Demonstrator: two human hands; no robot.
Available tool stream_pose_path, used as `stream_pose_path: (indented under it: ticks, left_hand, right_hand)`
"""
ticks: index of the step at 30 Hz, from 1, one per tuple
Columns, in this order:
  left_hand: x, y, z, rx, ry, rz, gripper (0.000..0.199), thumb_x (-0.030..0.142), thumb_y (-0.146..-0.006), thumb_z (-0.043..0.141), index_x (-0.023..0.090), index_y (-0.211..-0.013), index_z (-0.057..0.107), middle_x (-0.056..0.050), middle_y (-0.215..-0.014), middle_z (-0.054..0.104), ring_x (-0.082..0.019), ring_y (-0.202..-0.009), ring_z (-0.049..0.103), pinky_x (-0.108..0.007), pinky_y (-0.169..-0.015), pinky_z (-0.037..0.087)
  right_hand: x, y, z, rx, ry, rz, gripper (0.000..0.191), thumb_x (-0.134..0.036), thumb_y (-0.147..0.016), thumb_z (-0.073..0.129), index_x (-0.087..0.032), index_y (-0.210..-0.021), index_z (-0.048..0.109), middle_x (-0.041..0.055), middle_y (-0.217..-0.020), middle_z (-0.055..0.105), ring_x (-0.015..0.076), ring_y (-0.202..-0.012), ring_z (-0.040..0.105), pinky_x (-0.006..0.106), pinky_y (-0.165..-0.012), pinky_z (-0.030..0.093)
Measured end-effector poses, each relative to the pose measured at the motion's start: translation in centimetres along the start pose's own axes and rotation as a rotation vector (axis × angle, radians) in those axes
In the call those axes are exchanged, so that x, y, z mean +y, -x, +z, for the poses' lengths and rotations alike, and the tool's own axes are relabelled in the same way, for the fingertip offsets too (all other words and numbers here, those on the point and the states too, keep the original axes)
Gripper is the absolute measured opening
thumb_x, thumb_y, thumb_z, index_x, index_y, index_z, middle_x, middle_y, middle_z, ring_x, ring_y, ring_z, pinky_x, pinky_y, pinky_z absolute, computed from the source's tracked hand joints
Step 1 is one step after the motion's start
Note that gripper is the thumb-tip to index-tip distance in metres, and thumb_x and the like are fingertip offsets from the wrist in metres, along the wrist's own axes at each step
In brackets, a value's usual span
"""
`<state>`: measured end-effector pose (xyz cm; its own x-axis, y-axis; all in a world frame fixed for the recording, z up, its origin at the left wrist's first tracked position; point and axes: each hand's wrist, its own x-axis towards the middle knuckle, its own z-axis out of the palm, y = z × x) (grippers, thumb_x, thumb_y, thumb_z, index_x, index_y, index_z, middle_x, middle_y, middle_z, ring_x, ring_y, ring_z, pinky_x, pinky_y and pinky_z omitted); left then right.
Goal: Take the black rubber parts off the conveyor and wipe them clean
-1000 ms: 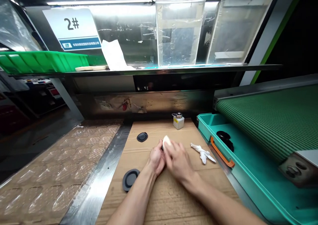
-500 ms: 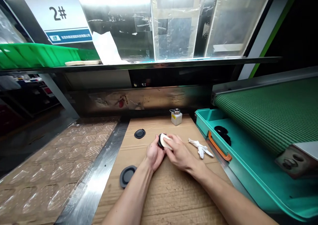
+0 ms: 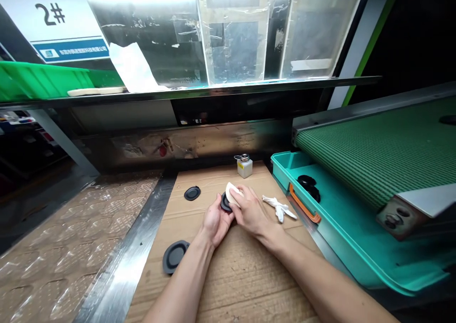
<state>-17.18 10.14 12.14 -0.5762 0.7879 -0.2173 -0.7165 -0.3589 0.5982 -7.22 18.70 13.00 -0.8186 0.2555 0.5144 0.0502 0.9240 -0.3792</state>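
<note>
My left hand (image 3: 215,222) cups a black rubber disc (image 3: 225,202) from below, at the middle of a cardboard sheet (image 3: 228,278). My right hand (image 3: 251,212) presses a white cloth (image 3: 232,193) onto the disc's upper face, hiding most of that face. Two similar black discs lie apart on the cardboard: a small-looking one (image 3: 192,193) ahead of my hands and another (image 3: 174,257) beside my left forearm. A small white dispenser bottle (image 3: 245,167) with a metal pump top stands just beyond my hands.
A crumpled white glove or cloth (image 3: 279,208) lies right of my hands. Further right is a teal tray (image 3: 342,237) holding black pieces (image 3: 308,187), below a green conveyor belt (image 3: 377,156). Clear plastic trays (image 3: 71,242) lie left, past a steel strip (image 3: 123,266).
The cloth has shifted on the disc, and more of the disc's black edge shows at its left. My hands remain together on it. The whole scene sits further left and higher in the view.
</note>
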Motion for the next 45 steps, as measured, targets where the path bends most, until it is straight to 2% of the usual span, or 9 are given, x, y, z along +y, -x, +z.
stream_pose_path:
  ticks: [3, 7, 9, 19, 27, 31, 36, 42, 45]
  left_hand:
    - [-0.1, 0.0, 0.1, 0.01, 0.009, 0.003, 0.031, 0.027, -0.098, 0.04, 0.009, -0.107, 0.064, -0.014, -0.107, 0.071, -0.021, -0.103, 0.066, -0.034, -0.095, 0.054]
    - [0.0, -0.1, -0.2, 0.046, -0.016, 0.038, 0.033, 0.028, -0.098, 0.038, 0.009, -0.104, 0.064, -0.014, -0.108, 0.071, -0.022, -0.105, 0.066, -0.038, -0.095, 0.055]
    - [-0.1, -0.2, -0.3, 0.055, -0.023, 0.045, 0.032, 0.029, -0.098, 0.04, 0.009, -0.101, 0.065, -0.015, -0.107, 0.071, -0.023, -0.106, 0.065, -0.037, -0.096, 0.054]
    - [0.0, -0.2, -0.4, -0.018, 0.04, 0.047, 0.04, 0.036, -0.098, 0.038, 0.008, -0.102, 0.066, -0.017, -0.109, 0.07, -0.024, -0.111, 0.063, -0.037, -0.1, 0.051]
    - [0.3, -0.4, -0.5, 0.039, 0.086, 0.145, 0.03, 0.031, -0.098, 0.042, 0.01, -0.1, 0.063, -0.016, -0.114, 0.069, -0.025, -0.115, 0.061, -0.044, -0.099, 0.051]
    - [-0.1, -0.3, -0.5, 0.018, 0.033, 0.155, 0.031, 0.032, -0.097, 0.044, 0.009, -0.101, 0.064, -0.017, -0.113, 0.069, -0.025, -0.111, 0.063, -0.043, -0.098, 0.051]
    - [-0.6, -0.1, -0.5, -0.018, -0.081, 0.187, 0.034, 0.035, -0.096, 0.047, 0.007, -0.103, 0.066, -0.017, -0.109, 0.07, -0.025, -0.11, 0.064, -0.041, -0.1, 0.049]
    - [-1.1, 0.2, -0.2, -0.048, -0.135, 0.234, 0.035, 0.038, -0.094, 0.051, 0.009, -0.106, 0.067, -0.017, -0.11, 0.07, -0.027, -0.111, 0.063, -0.043, -0.1, 0.048]
    - [-1.3, 0.2, -0.1, -0.049, -0.146, 0.223, 0.036, 0.039, -0.092, 0.053, 0.008, -0.106, 0.067, -0.017, -0.108, 0.071, -0.027, -0.11, 0.063, -0.043, -0.101, 0.047]
  right_hand:
    - [-0.2, -0.2, 0.6, 0.033, 0.054, 0.026, 0.043, -0.024, -0.094, 0.043, -0.018, -0.136, 0.048, 0.014, -0.134, 0.046, 0.0263, -0.113, 0.045, 0.041, -0.097, 0.046]
    - [-0.3, 0.1, 0.7, 0.027, 0.093, 0.09, 0.04, -0.024, -0.094, 0.042, -0.017, -0.132, 0.052, 0.0152, -0.128, 0.05, 0.0271, -0.11, 0.046, 0.043, -0.095, 0.047]
    - [-0.2, 0.1, 0.8, 0.004, 0.058, 0.048, 0.04, -0.024, -0.093, 0.044, -0.018, -0.131, 0.053, 0.014, -0.126, 0.051, 0.0262, -0.11, 0.047, 0.041, -0.094, 0.048]
    - [-0.5, 0.5, 1.5, 0.064, -0.068, 0.06, 0.038, -0.026, -0.093, 0.047, -0.022, -0.13, 0.056, 0.0118, -0.126, 0.05, 0.0245, -0.114, 0.049, 0.038, -0.098, 0.046]
    - [1.9, -0.1, -0.3, 0.091, -0.141, 0.23, 0.048, -0.034, -0.084, 0.059, -0.02, -0.129, 0.051, 0.0099, -0.116, 0.058, 0.0225, -0.105, 0.058, 0.035, -0.094, 0.046]
    - [1.8, 0.0, -0.5, 0.032, -0.117, 0.254, 0.044, -0.038, -0.087, 0.057, -0.022, -0.128, 0.053, 0.009, -0.116, 0.061, 0.0221, -0.104, 0.06, 0.032, -0.09, 0.045]
    - [0.3, 0.6, -0.7, -0.126, -0.146, 0.266, 0.035, -0.042, -0.089, 0.055, -0.026, -0.12, 0.056, 0.0044, -0.099, 0.069, 0.0204, -0.086, 0.065, 0.027, -0.074, 0.043]
    - [-0.4, 0.1, -1.6, -0.074, -0.188, 0.345, 0.02, -0.036, -0.091, 0.05, -0.025, -0.1, 0.063, 0.0011, -0.086, 0.07, 0.0178, -0.078, 0.063, 0.025, -0.068, 0.038]
    - [0.1, -0.1, -1.5, -0.14, -0.357, 0.397, 0.022, -0.039, -0.088, 0.053, -0.021, -0.095, 0.063, 0.0013, -0.08, 0.069, 0.0157, -0.071, 0.061, 0.023, -0.062, 0.037]
